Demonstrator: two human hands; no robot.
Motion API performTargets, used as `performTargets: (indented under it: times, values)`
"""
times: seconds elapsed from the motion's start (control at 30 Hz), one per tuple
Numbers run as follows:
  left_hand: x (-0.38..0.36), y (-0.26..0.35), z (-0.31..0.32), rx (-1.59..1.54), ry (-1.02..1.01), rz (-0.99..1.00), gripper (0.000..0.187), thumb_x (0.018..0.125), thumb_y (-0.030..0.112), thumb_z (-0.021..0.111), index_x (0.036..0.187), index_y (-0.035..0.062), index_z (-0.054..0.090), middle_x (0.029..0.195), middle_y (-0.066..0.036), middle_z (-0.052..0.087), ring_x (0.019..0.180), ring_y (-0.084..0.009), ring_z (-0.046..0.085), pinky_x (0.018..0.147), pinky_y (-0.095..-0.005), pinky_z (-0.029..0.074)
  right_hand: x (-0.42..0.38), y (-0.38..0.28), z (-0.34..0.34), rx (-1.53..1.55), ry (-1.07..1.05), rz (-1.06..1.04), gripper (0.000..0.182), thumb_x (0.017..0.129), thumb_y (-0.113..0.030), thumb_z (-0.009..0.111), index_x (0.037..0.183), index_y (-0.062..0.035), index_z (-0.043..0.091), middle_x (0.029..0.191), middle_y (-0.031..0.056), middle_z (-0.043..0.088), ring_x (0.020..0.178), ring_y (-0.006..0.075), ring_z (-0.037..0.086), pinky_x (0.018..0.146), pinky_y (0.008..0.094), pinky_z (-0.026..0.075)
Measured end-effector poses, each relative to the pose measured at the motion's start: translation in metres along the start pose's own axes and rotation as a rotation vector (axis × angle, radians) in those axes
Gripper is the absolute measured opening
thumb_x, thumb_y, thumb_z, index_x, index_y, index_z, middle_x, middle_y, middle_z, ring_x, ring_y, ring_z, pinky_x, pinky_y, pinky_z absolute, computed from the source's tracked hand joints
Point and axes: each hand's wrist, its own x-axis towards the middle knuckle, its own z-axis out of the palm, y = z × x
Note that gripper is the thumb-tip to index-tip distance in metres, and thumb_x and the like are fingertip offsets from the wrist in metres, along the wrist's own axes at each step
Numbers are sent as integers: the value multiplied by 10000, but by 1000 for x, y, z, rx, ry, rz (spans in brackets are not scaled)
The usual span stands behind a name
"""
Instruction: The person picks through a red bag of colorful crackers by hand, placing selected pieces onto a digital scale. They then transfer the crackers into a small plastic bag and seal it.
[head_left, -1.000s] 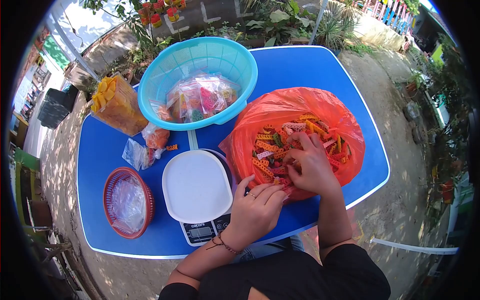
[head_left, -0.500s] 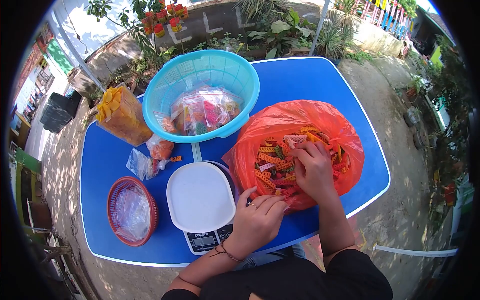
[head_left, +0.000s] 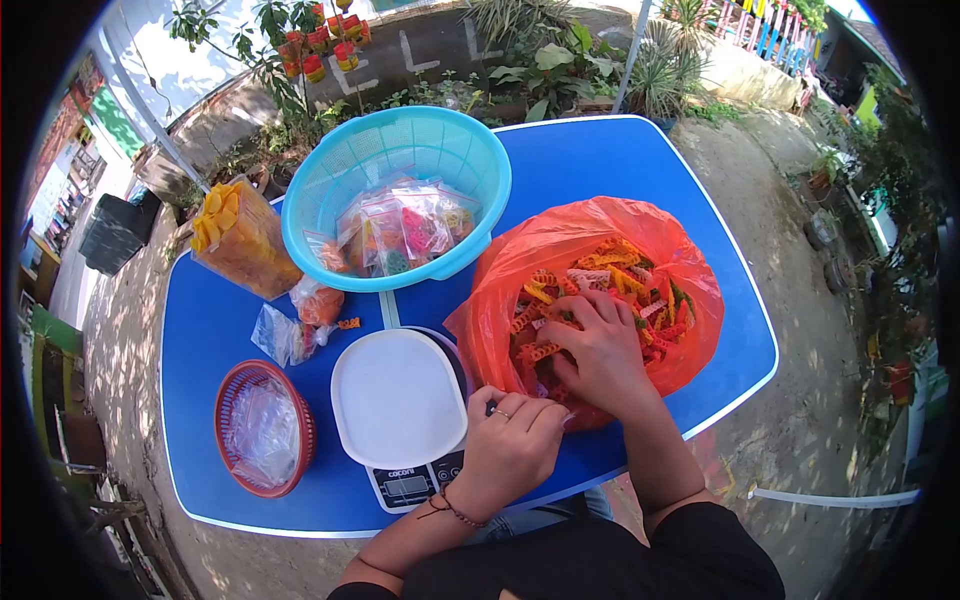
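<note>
A red plastic bag (head_left: 690,250) lies open at the right of the blue table, holding colourful spiral and ladder-shaped pieces (head_left: 610,262). Inside its mouth, my right hand (head_left: 600,350) reaches among the pieces with fingers spread and bent; the fingertips are partly hidden. My left hand (head_left: 515,440) is closed at the bag's near left edge, and what its fingers grip is too hidden to name. Left of it, a white tray (head_left: 398,395) rests on a digital scale (head_left: 408,487).
A turquoise basket (head_left: 300,215) with filled clear packets stands at the back. Left of it is a container of yellow pieces (head_left: 250,245). Small bags (head_left: 285,335) and a red basket (head_left: 308,430) of clear plastic bags lie at the left.
My right hand has moved left and nearer, deeper among the pieces, and its fingers have spread. My left hand has curled more closed at the bag's edge.
</note>
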Motion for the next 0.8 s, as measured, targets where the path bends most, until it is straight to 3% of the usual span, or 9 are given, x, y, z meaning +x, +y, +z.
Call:
performTargets:
  times: [0.2,0.3,0.4,0.5,0.7,0.73,0.8]
  values:
    - [0,0,0,13,26,-14,96,849,130,747,939,134,717,899,4,732,855,-168,682,1071,-482,353,-4,24,-3,14,191,196,180,735,-42,701,892,-125,730,1129,33,662,1129,291,602,962,484,423]
    - [-1,-1,1,9,19,-20,91,850,129,748,934,137,713,905,16,736,882,-159,694,1141,-515,314,-8,41,-2,-20,269,325,180,732,-11,686,880,-104,728,1149,40,665,1099,292,616,958,477,429]
    - [-2,-1,4,0,20,-13,89,849,127,747,929,138,708,922,22,740,903,-152,698,1172,-536,288,-8,49,-3,141,303,373,207,742,-24,675,918,-114,735,1183,50,653,1100,352,591,995,480,430]
    - [-2,-2,5,1,15,-13,92,846,128,747,928,138,707,934,22,741,914,-153,697,1175,-541,282,-2,25,-12,-90,320,237,243,752,-13,650,954,-112,743,1169,67,671,1112,345,595,1010,472,429]
    - [-2,0,2,22,-2,-14,98,843,119,738,936,133,712,897,15,725,867,-164,680,1120,-511,313,-3,13,9,423,-135,-199,205,790,-167,769,995,-160,760,1214,15,675,1188,308,579,1030,481,408]
    - [-2,0,2,25,-5,-12,98,843,117,736,937,131,712,891,14,722,857,-165,677,1109,-506,317,-2,7,6,347,-107,-210,240,788,-282,810,996,-173,766,1221,-5,672,1199,309,569,1046,476,393]
    - [-3,0,2,23,-5,-9,95,844,114,733,935,130,712,885,10,720,845,-166,672,1095,-501,322,-2,4,-3,259,-125,-180,252,771,-285,814,992,-174,767,1213,-8,672,1206,292,561,1041,463,395]
